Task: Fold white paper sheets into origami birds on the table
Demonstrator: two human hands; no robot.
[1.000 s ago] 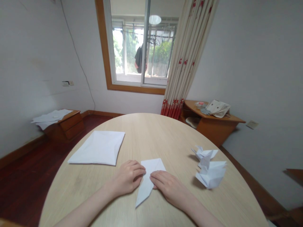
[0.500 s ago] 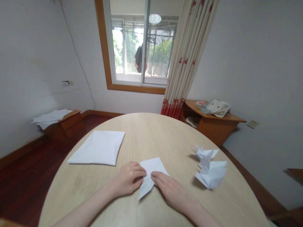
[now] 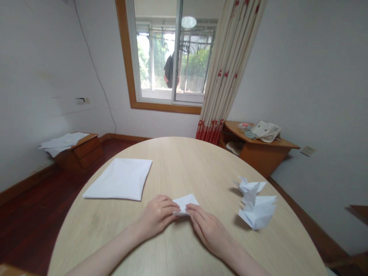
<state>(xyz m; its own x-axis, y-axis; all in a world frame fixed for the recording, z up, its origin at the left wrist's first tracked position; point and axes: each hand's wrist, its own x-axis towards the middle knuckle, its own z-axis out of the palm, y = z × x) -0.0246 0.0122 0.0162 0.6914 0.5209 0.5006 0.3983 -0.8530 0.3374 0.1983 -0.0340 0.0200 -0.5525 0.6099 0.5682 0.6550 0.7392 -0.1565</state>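
Observation:
Between my hands, a small folded sheet of white paper lies on the round wooden table. Its near edge is doubled over. My left hand pinches the paper's left end, thumb below and fingers on top. On the other side, my right hand grips the near right edge, its fingertips hiding part of the fold. To the right stand two white folded-paper figures with pointed tips, one close behind the other.
A stack of square white paper rests on the table's left side. Beyond the table are a low drawer cabinet with papers, a patterned curtain, and a corner desk bearing a cloth bag.
The near point of the paper has been folded up, so the piece is now shorter with a straight near edge. Both hands have stayed nearly in place.

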